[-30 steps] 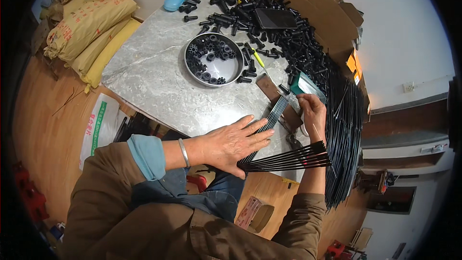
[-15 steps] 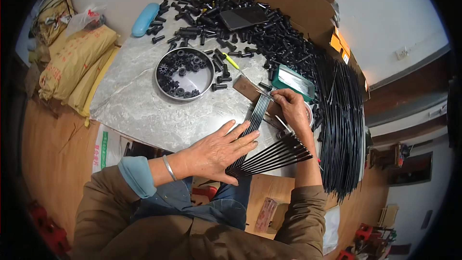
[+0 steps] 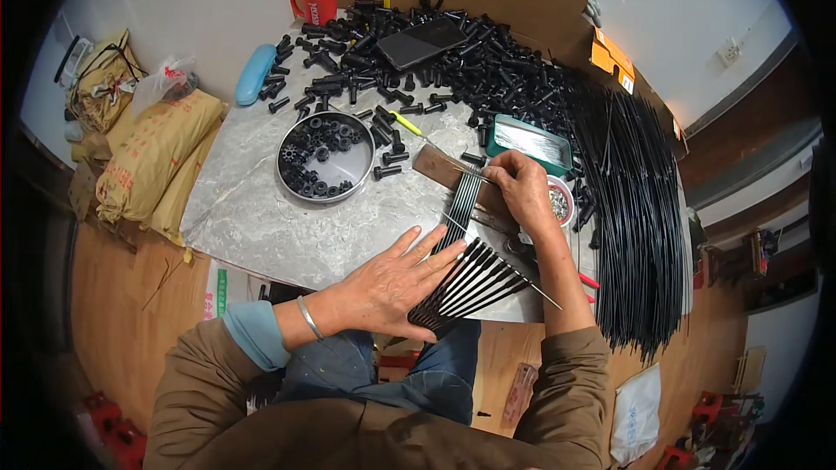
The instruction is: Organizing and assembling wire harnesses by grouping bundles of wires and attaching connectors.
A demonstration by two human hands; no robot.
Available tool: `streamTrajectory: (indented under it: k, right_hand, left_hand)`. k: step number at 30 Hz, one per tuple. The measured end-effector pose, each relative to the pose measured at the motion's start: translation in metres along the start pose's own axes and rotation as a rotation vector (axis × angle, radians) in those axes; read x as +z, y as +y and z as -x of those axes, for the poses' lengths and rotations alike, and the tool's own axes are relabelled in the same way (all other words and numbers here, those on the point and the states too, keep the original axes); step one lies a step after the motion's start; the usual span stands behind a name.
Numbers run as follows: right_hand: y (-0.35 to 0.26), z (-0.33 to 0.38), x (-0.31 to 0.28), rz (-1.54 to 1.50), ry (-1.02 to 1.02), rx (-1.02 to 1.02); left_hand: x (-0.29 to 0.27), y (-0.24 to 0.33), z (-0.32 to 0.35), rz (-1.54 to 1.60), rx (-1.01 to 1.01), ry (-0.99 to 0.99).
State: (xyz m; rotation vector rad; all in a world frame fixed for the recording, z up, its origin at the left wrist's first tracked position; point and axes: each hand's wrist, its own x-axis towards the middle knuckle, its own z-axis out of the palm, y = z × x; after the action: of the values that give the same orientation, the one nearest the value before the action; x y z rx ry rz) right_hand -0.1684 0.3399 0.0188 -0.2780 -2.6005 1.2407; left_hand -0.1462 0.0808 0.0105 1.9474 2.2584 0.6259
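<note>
My left hand point(image 3: 383, 290) lies flat, fingers stretched and apart, across a row of thin black rods point(image 3: 464, 202) at the table's front edge. Below that hand the rods fan out to the right, with thicker black ends point(image 3: 488, 274). The rods' far ends rest on a brown wooden block point(image 3: 435, 167). There my right hand point(image 3: 525, 194) pinches thumb and fingers together beside a thin metal strip point(image 3: 470, 172) lying across the rods. What sits between those fingertips is too small to make out.
A round metal tin point(image 3: 353, 178) holds small black gears. Black bolt-like parts point(image 3: 514, 65) are heaped behind, under a dark phone point(image 3: 422, 42). A green box point(image 3: 531, 141), a tub of small metal pieces point(image 3: 559, 202) and a bundle of long black rods point(image 3: 636, 235) stand right.
The head view has shifted. My left hand stays flat on the rods and my right hand stays pinched by the block. The fanned black ends sit differently, more spread.
</note>
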Motion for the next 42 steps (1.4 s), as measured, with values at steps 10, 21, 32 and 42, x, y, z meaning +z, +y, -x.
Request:
streamTrajectory:
  k: [10, 21, 32, 42]
  right_hand:
    - [0.005, 0.004, -0.006, 0.206, 0.031, -0.205]
    - [0.007, -0.006, -0.009, -0.021, -0.063, -0.042]
    - [0.012, -0.006, 0.002, -0.028, 0.013, -0.114]
    - [-0.006, 0.008, -0.022, 0.356, -0.013, -0.107]
  left_hand:
    - [0.003, 0.001, -0.002, 0.031, -0.014, 0.031]
    - [0.002, 0.001, -0.002, 0.033, -0.014, 0.038]
    - [0.002, 0.002, -0.001, 0.012, -0.01, 0.025]
    - [0.004, 0.0, 0.001, -0.006, -0.004, 0.018]
